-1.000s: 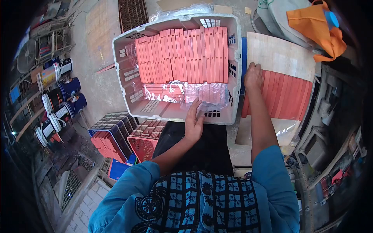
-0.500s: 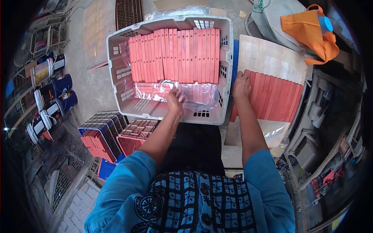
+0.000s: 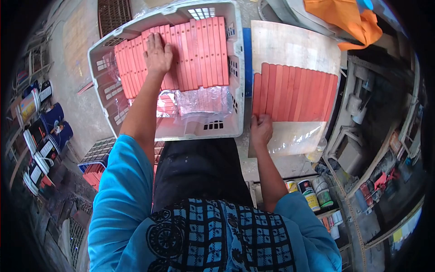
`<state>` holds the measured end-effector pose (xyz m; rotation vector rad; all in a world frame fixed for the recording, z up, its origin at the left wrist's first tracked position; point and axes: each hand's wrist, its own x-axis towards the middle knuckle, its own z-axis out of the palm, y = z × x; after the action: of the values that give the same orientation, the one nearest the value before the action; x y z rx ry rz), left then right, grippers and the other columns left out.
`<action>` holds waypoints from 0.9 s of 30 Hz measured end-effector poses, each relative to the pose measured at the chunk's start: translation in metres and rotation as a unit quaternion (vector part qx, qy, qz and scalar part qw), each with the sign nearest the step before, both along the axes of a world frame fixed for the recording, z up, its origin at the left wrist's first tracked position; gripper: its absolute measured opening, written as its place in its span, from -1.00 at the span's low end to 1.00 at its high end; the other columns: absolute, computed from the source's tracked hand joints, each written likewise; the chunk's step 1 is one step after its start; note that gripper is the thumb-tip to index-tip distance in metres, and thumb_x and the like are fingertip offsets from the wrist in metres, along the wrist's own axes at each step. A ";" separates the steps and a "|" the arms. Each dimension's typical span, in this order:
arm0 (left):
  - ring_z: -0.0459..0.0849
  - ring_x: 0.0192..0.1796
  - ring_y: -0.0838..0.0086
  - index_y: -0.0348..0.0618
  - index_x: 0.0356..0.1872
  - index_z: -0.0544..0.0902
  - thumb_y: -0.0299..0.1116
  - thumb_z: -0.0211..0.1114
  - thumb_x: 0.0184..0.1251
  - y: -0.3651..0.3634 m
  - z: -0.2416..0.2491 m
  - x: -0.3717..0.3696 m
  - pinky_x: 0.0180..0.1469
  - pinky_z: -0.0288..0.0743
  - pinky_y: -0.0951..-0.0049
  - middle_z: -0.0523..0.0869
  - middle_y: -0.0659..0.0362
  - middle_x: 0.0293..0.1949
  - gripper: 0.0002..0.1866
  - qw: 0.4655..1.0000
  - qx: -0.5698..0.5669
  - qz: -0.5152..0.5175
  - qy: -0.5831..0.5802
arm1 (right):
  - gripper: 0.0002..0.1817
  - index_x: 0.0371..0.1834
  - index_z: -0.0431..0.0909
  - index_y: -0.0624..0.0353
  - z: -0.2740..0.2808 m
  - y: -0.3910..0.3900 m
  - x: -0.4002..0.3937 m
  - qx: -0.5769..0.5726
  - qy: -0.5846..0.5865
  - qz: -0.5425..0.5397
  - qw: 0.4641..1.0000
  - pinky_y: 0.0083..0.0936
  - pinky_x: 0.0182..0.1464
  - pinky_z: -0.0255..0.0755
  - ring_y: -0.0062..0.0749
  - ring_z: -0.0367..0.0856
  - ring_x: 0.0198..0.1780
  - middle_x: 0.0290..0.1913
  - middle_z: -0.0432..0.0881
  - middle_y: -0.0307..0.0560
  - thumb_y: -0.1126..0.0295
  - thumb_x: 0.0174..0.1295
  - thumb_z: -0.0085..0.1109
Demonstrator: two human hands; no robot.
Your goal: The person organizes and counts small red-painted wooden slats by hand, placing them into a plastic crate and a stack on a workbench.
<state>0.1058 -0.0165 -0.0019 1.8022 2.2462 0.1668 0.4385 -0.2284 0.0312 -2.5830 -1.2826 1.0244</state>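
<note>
My left hand (image 3: 157,55) lies with its fingers stretched over the upright red-painted wooden strips (image 3: 199,54) packed in a grey plastic crate (image 3: 239,109). The strips have small dark holes along their edges. Clear plastic wrap (image 3: 204,102) covers more red pieces at the crate's near side. My right hand (image 3: 261,130) has its fingers curled at the near end of the leftmost red wooden strip (image 3: 257,95). That strip lies in a side-by-side row of red strips (image 3: 299,93) on a pale board (image 3: 294,41).
An orange bag (image 3: 344,18) sits beyond the board. Several paint cans (image 3: 56,120) stand at the far left. More cans (image 3: 310,199) are on a shelf below the board. A brown lattice crate (image 3: 114,18) is behind the grey crate.
My left hand has moved from the plastic wrap up onto the upright strips. My right hand has shifted from the row's far end to its near end, and the leftmost strip now lies nearly level with the row.
</note>
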 end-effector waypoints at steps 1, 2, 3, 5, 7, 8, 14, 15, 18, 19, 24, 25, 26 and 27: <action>0.02 0.41 0.04 -0.18 0.33 0.15 -0.15 -0.03 0.25 -0.002 -0.002 -0.001 0.37 -0.05 0.06 0.08 -0.11 0.37 -0.37 0.999 0.033 -0.003 -0.025 | -0.64 -0.21 0.44 0.23 -0.002 -0.011 -0.001 -0.009 -0.031 0.011 0.999 -0.15 -0.17 0.42 0.03 0.56 -0.21 -0.26 0.54 0.10 0.23 0.03 0.26; 0.02 0.41 0.03 -0.17 0.32 0.17 -0.18 -0.01 0.25 -0.004 -0.005 -0.001 0.37 -0.05 0.06 0.08 -0.12 0.37 -0.38 0.997 0.066 -0.005 -0.047 | -0.64 -0.26 0.46 0.24 -0.005 -0.021 -0.004 -0.018 -0.060 0.023 0.998 -0.17 -0.19 0.42 0.02 0.56 -0.25 -0.28 0.55 0.10 0.21 0.01 0.28; 0.02 0.41 0.02 -0.18 0.32 0.18 -0.22 0.01 0.23 -0.010 -0.001 0.005 0.38 -0.06 0.07 0.09 -0.13 0.36 -0.39 0.993 0.079 -0.002 -0.082 | -0.64 -0.31 0.48 0.24 -0.006 -0.027 -0.006 -0.027 -0.087 0.035 0.995 -0.18 -0.21 0.43 0.01 0.57 -0.28 -0.29 0.56 0.10 0.20 -0.01 0.30; 0.03 0.40 -0.01 -0.21 0.30 0.21 -0.31 0.05 0.20 -0.029 0.015 0.025 0.39 -0.07 0.09 0.11 -0.14 0.35 -0.40 0.983 0.107 0.005 -0.146 | -0.65 -0.35 0.49 0.24 -0.006 -0.031 -0.009 -0.054 -0.117 0.032 0.991 -0.17 -0.19 0.44 0.03 0.58 -0.25 -0.28 0.57 0.10 0.19 -0.02 0.31; 0.03 0.39 -0.05 -0.22 0.29 0.22 -0.42 0.09 0.14 -0.054 0.026 0.039 0.40 -0.08 0.13 0.12 -0.17 0.34 -0.38 0.972 0.116 -0.026 -0.200 | -0.65 -0.37 0.49 0.25 -0.011 -0.034 -0.011 -0.070 -0.130 0.042 0.988 -0.15 -0.19 0.44 0.06 0.58 -0.24 -0.28 0.57 0.11 0.18 -0.02 0.31; 0.04 0.39 -0.04 -0.22 0.29 0.22 -0.43 0.09 0.13 -0.067 0.039 0.050 0.40 -0.08 0.14 0.12 -0.16 0.34 -0.38 0.970 0.098 -0.021 -0.220 | -0.65 -0.37 0.49 0.25 -0.020 -0.038 -0.009 -0.071 -0.129 0.053 0.988 -0.13 -0.19 0.45 0.08 0.58 -0.24 -0.27 0.57 0.12 0.18 -0.03 0.31; 0.10 0.37 0.00 -0.22 0.24 0.29 -0.51 0.07 0.06 -0.131 0.109 0.099 0.39 -0.07 0.11 0.21 -0.12 0.31 -0.41 0.949 0.040 -0.004 -0.313 | -0.71 -0.15 0.49 0.25 -0.006 -0.060 0.005 0.063 0.158 -0.097 0.981 -0.40 -0.29 0.48 -0.36 0.55 -0.32 -0.36 0.54 -0.09 0.32 0.13 0.20; 0.11 0.37 0.00 -0.21 0.22 0.30 -0.53 0.07 0.04 -0.137 0.116 0.104 0.39 -0.07 0.11 0.22 -0.12 0.30 -0.41 0.941 0.055 -0.025 -0.332 | -0.72 -0.11 0.46 0.27 0.013 -0.061 0.009 0.064 0.267 -0.206 0.939 -0.53 -0.32 0.47 -0.51 0.51 -0.30 -0.38 0.53 -0.15 0.34 0.19 0.15; 0.10 0.38 0.00 -0.17 0.21 0.31 -0.54 0.07 -0.06 -0.147 0.140 0.123 0.38 -0.08 0.07 0.21 -0.13 0.30 -0.36 0.919 0.028 -0.127 -0.372 | -0.68 0.02 0.39 0.33 0.076 -0.067 0.031 0.138 0.275 -0.192 0.932 -0.65 -0.36 0.44 -0.60 0.49 -0.35 -0.30 0.53 -0.19 0.37 0.29 0.04; 0.08 0.39 0.02 -0.16 0.22 0.31 -0.53 0.09 -0.09 -0.146 0.147 0.129 0.37 -0.09 0.01 0.18 -0.12 0.32 -0.34 0.904 0.032 -0.172 -0.389 | -0.67 0.05 0.38 0.32 0.105 -0.060 0.035 0.170 0.260 -0.202 0.929 -0.68 -0.36 0.42 -0.61 0.49 -0.35 -0.32 0.53 -0.20 0.37 0.28 0.05; 0.13 0.36 0.04 -0.09 0.23 0.31 -0.43 0.09 0.00 -0.124 0.212 0.135 0.34 -0.20 -0.14 0.22 -0.09 0.28 -0.38 0.866 0.053 -0.388 -0.312 | -0.64 0.01 0.44 0.32 0.235 -0.005 0.060 0.049 0.273 -0.063 0.959 -0.71 -0.35 0.39 -0.62 0.51 -0.34 -0.30 0.57 -0.19 0.37 0.18 0.16; 0.17 0.34 0.06 -0.09 0.23 0.31 -0.42 0.10 0.00 -0.121 0.218 0.125 0.33 -0.17 -0.13 0.27 -0.08 0.24 -0.38 0.864 0.022 -0.394 -0.311 | -0.63 0.00 0.45 0.32 0.252 0.010 0.055 0.027 0.278 -0.043 0.959 -0.72 -0.35 0.39 -0.63 0.51 -0.34 -0.30 0.58 -0.18 0.37 0.16 0.17; 0.22 0.31 0.08 -0.09 0.22 0.32 -0.41 0.11 0.00 -0.119 0.222 0.113 0.33 -0.14 -0.13 0.33 -0.08 0.19 -0.38 0.862 -0.008 -0.399 -0.312 | -0.63 -0.01 0.46 0.31 0.261 0.021 0.046 0.003 0.282 -0.023 0.959 -0.72 -0.34 0.39 -0.63 0.52 -0.35 -0.30 0.58 -0.18 0.38 0.14 0.19; 0.27 0.29 0.09 -0.09 0.21 0.32 -0.40 0.13 0.00 -0.117 0.225 0.100 0.32 -0.11 -0.12 0.38 -0.07 0.15 -0.39 0.860 -0.039 -0.402 -0.312 | -0.64 -0.01 0.46 0.31 0.262 0.030 0.034 0.014 0.288 0.013 0.958 -0.72 -0.33 0.39 -0.62 0.53 -0.34 -0.30 0.58 -0.18 0.39 0.14 0.20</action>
<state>0.2057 -0.1339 0.2231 2.0761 0.9556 0.4091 0.4724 -0.1983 0.2936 -2.0074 -1.1525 1.5860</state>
